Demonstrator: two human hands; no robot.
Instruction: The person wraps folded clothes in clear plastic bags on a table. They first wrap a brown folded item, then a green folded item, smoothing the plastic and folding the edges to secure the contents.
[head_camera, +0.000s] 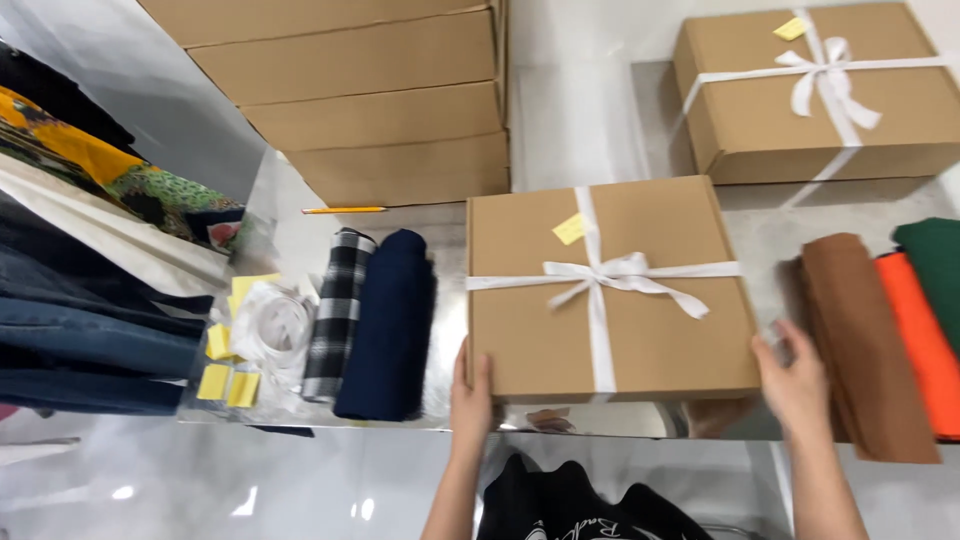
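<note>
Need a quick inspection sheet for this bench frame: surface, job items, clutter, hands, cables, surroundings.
Surface: shiny reflective table.
Job's things: ribboned cardboard box with yellow note, at the near edge.
Clutter: second ribboned box, plain box stack, checked roll, navy roll, brown fabric, orange fabric, green fabric, ribbon spool, sticky notes, pencil.
Grippers: left hand and right hand grip the box sides.
Cables: nothing seen.
Surroundings: hanging clothes at left.

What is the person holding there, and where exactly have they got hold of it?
A brown cardboard box tied with a white ribbon. The left hand grips its near left corner, the right hand its near right corner.
</note>
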